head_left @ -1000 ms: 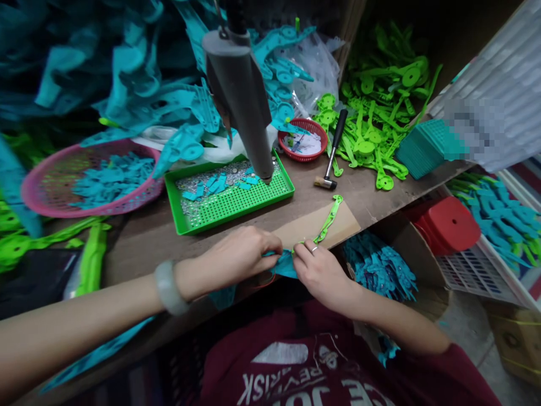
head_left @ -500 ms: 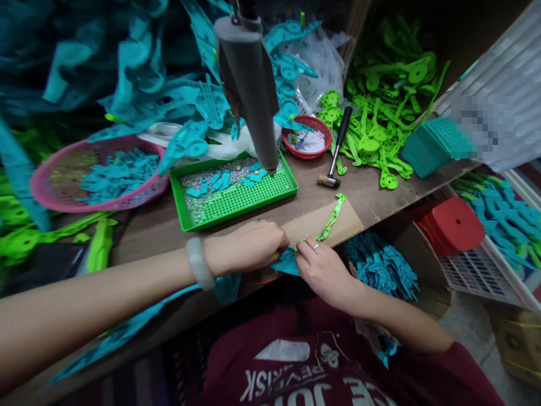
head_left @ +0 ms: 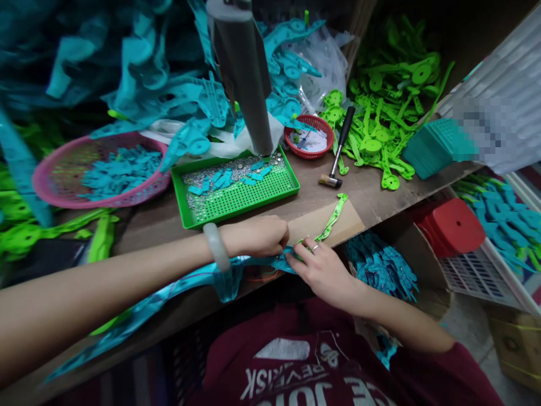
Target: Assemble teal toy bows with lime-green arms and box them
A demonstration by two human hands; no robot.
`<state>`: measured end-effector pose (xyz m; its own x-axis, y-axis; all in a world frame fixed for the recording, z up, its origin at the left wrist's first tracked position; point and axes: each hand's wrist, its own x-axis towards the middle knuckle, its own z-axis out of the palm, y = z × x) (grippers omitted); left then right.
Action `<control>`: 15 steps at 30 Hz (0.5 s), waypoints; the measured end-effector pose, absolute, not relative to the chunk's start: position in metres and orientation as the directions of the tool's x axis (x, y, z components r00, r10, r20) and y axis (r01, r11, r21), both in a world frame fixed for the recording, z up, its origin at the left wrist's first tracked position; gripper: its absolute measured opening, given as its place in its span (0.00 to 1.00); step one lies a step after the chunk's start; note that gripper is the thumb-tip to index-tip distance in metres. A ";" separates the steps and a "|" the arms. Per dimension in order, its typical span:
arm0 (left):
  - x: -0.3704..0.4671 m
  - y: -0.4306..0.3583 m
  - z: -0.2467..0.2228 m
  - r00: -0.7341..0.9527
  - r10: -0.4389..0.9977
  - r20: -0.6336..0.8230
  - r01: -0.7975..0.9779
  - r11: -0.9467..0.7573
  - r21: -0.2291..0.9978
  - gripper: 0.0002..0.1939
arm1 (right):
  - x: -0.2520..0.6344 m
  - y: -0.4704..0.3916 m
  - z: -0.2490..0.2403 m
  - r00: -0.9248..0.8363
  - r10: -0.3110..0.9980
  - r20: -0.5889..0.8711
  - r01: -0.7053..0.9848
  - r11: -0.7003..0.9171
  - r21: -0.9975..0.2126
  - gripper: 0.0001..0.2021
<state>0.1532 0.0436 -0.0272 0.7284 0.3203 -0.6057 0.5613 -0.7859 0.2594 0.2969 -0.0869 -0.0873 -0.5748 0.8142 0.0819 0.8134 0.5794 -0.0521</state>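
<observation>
At the bench's front edge lies a long blue plastic part (head_left: 186, 280), running from lower left under my left wrist to my right hand. My left hand (head_left: 265, 235), with a pale bangle at the wrist, is closed just above the part's right end; its fingertips are hidden. Fingers of my right hand (head_left: 320, 264) press and grip that same end. A slim green plastic arm (head_left: 332, 219) reaches from my right fingers across a piece of cardboard (head_left: 350, 221). Where the green and blue pieces meet is covered by my fingers.
Behind my hands is a green tray (head_left: 236, 204) with small metal bits and blue pieces, under a grey machine column (head_left: 247, 84). A pink basket (head_left: 46, 194), a red basket (head_left: 310, 152), a hammer (head_left: 341, 144) and green parts (head_left: 380, 135) surround it. A red stool (head_left: 456, 225) stands right.
My left hand has shifted slightly right and up, and more of the long blue part shows under the wrist. My right fingers have moved slightly left and spread on the part.
</observation>
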 end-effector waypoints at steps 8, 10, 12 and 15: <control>0.148 0.030 -0.033 0.743 0.439 -0.505 0.579 -0.800 0.157 0.09 | 0.294 -0.078 -0.080 -0.608 0.794 -0.011 0.791 0.604 -0.100 0.08; 0.140 0.009 -0.040 0.770 0.503 -0.392 0.579 -0.809 0.099 0.10 | 0.296 -0.080 -0.083 -0.635 0.773 0.004 0.768 0.632 -0.107 0.08; 0.130 -0.021 -0.056 0.816 0.578 -0.018 0.578 -0.816 -0.003 0.12 | 0.306 -0.079 -0.087 -0.676 0.736 0.033 0.726 0.674 -0.135 0.07; 0.117 -0.065 -0.095 0.689 0.569 0.449 0.578 -0.805 0.133 0.19 | 0.336 -0.052 -0.077 -0.743 0.659 0.119 0.616 0.742 -0.266 0.06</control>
<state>0.1166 -0.0650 -0.0945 0.6891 0.5690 0.4486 0.5781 -0.8050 0.1330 0.3356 -0.0524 -0.0774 -0.7426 0.6591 0.1188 0.6158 0.7417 -0.2659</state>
